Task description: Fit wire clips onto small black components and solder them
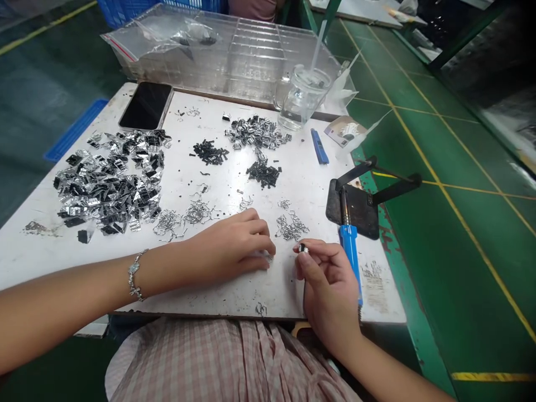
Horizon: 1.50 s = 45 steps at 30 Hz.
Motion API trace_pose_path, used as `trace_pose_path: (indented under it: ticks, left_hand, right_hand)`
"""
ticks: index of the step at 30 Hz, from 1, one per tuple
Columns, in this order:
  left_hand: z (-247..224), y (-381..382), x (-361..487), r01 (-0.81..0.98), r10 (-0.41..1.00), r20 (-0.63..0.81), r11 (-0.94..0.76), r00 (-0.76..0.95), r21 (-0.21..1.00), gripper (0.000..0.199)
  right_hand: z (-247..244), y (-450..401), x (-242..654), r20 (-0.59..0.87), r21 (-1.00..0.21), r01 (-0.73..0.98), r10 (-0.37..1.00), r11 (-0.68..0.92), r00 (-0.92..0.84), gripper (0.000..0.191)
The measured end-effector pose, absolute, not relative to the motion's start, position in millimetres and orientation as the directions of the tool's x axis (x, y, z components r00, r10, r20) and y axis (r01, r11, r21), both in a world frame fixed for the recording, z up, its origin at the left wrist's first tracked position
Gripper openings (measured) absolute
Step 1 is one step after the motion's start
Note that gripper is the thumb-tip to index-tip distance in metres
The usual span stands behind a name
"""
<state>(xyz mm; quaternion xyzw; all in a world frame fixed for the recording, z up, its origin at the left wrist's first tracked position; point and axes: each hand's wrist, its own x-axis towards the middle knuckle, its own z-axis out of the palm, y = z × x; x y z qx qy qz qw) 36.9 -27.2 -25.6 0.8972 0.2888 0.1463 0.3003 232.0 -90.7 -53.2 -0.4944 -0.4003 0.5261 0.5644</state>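
Observation:
My right hand (330, 282) pinches a small black-and-silver part (303, 248) between thumb and fingers, just above the white tabletop (226, 290). To its left, my left hand (234, 243) rests low over the table with its fingers curled down, and tiny wire bits (269, 258) show at the fingertips; whether they are gripped is hard to tell. Bent wire pieces lie in a small pile (292, 226) beyond the gap between both hands. More wire piles (197, 211) sit behind my left wrist, and a small black pile (263, 173) lies farther back.
A blue-handled soldering iron (350, 248) leans on a black stand (358, 209) beside my right hand. Shiny parts (113, 184) cover the left side. Farther back are a phone (146, 106), a glass mug (299, 97), a blue cutter (319, 146) and a clear divided tray (251, 47).

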Motion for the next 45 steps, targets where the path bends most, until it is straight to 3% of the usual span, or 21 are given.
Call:
trace_pose_path:
  ticks: [4,9,17,23,28,35,40,45]
  left_hand:
    - [-30.6,-26.5,42.3,0.438,0.629,0.078,-0.619,0.774,0.652,0.012]
    - [-23.2,-25.3,42.1,0.425,0.626,-0.017,-0.510,0.780,0.748,0.003]
    - [1.4,-19.4,30.0,0.419,0.769,-0.226,-0.058,0.598,0.906,0.018]
    - [-10.2,-17.3,31.2,0.317,0.782,-0.188,-0.012,0.594,0.948,0.019]
    - [-15.7,-18.0,31.8,0.196,0.774,-0.201,0.101,0.601,0.975,0.018]
    - [-19.4,-19.4,32.5,0.022,0.765,-0.225,0.267,0.603,0.964,0.020]
    - [-16.2,-19.3,32.9,0.005,0.736,-0.205,0.264,0.646,0.965,0.020]
    - [-12.8,-19.8,34.6,0.026,0.740,-0.198,0.238,0.642,0.971,0.013]
  right_hand:
    - [-50.8,-89.4,232.4,-0.136,-0.964,-0.249,0.976,-0.091,0.170,0.014]
    - [-51.5,-87.1,233.3,-0.171,-0.961,-0.235,0.982,-0.147,0.085,0.016]
    - [-53.2,-82.0,229.7,-0.139,-0.979,-0.162,0.989,-0.128,0.058,0.020]
    - [-52.7,-83.4,230.1,-0.088,-0.988,-0.131,0.996,-0.084,0.031,0.019]
    - [-49.1,-83.8,232.0,-0.150,-0.978,-0.140,0.988,-0.155,-0.046,0.016]
    - [-46.8,-82.6,232.2,-0.130,-0.988,-0.066,0.987,-0.137,-0.092,0.017]
    - [-42.7,-82.8,228.5,-0.133,-0.987,-0.073,0.986,-0.141,-0.104,0.022]
    - [-41.8,-84.2,227.9,-0.082,-0.996,-0.043,0.996,-0.083,-0.020,0.015]
